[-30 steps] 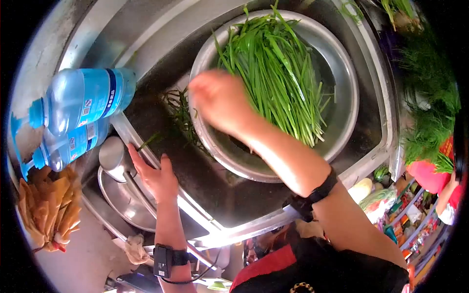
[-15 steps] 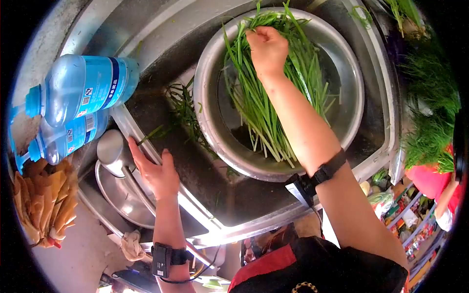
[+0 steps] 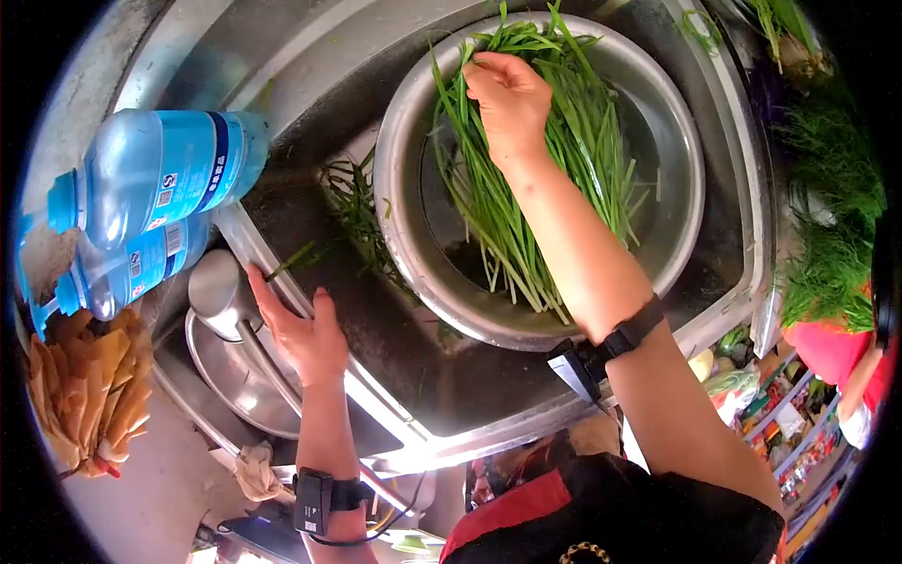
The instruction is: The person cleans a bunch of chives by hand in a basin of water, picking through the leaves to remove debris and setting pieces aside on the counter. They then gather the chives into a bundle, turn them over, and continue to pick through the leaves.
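Swung from nine to eleven o'clock over the basin, our right hand pinches greens, apparently sorting, needing gentle separation next, our left hand spread.

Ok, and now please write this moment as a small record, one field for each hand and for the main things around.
right hand: fingers curled at the leafy ends of the green stalks; grip partly hidden
left hand: open, thumb apart, at the sink divider
stalks: loosely bundled in a metal basin
loose greens: outside the basin, beside it
ladle: beyond the divider, near a metal bowl
bottles: two, blue-labelled
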The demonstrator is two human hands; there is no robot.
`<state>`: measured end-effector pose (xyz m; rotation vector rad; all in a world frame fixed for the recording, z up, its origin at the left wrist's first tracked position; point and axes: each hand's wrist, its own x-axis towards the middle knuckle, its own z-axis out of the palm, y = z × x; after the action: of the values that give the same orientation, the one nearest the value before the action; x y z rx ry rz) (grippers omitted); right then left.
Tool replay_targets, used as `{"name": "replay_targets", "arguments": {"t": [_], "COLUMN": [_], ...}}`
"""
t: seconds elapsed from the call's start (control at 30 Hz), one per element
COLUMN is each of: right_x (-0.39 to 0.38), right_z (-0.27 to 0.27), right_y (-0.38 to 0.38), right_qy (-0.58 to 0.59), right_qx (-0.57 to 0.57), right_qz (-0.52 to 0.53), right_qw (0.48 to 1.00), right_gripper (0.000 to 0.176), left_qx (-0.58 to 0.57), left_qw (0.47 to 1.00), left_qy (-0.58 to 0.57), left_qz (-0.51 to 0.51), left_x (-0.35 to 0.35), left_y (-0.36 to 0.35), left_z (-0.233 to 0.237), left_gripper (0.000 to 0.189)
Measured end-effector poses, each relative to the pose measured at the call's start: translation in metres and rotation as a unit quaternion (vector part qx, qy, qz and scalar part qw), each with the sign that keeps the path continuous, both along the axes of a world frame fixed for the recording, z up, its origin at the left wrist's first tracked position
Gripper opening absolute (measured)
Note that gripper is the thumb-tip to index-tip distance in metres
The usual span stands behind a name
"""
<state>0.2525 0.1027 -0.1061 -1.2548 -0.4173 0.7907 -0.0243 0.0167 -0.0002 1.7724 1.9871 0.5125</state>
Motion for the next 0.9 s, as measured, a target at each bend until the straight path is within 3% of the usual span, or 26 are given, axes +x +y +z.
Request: {"name": "replay_targets", "arguments": {"t": [0.2,0.3,0.4,0.43,0.5,0.57,0.6,0.67,0.7,0.8,0.9], "right_x": [-0.003,-0.006,-0.004,-0.006,-0.015,-0.051,-0.07,-0.101,-0.106,-0.106,-0.096], "right_z": [0.02,0.039,0.008,0.012,0.036,0.078,0.096,0.097,0.093,0.084,0.086], "right_y": [0.005,0.0,0.008,0.007,-0.004,-0.018,-0.023,-0.039,-0.045,-0.055,-0.073], "right_qy": [0.015,0.106,-0.015,-0.153,-0.42,-0.466,-0.474,-0.52,-0.538,-0.484,-0.473], "right_qx": [0.022,-0.012,-0.021,-0.005,0.027,0.046,-0.015,-0.068,-0.089,-0.072,-0.067], "right_qz": [-0.003,0.01,-0.002,-0.01,-0.023,0.065,0.235,0.409,0.437,0.495,0.47], "right_qw": [1.0,0.994,1.0,0.988,0.907,0.881,0.848,0.747,0.715,0.717,0.742], "right_gripper": [0.013,0.009,0.004,0.005,0.008,0.027,0.037,0.051,0.05,0.052,0.037], "left_qx": [0.009,0.008,0.005,0.004,0.006,0.0,-0.004,-0.002,-0.005,-0.008,-0.004], "left_qw": [1.0,1.0,1.0,1.0,1.0,1.0,1.0,1.0,1.0,1.0,0.999], "left_qy": [0.002,0.002,0.006,0.009,0.005,0.01,0.019,0.021,0.015,0.016,0.031], "left_qz": [-0.005,-0.004,-0.002,-0.002,-0.006,-0.004,-0.002,0.001,0.0,-0.002,-0.007], "left_x": [0.0,0.001,0.003,0.004,0.002,0.002,0.003,0.004,0.003,0.003,0.001], "left_y": [0.0,0.0,0.0,0.0,0.001,-0.002,-0.003,0.001,0.0,0.001,-0.002], "left_z": [0.0,0.001,0.003,0.003,0.003,0.002,0.002,0.002,0.003,0.003,0.003], "left_gripper": [0.081,0.081,0.081,0.081,0.081,0.081,0.081,0.081,0.081,0.081,0.08]}}
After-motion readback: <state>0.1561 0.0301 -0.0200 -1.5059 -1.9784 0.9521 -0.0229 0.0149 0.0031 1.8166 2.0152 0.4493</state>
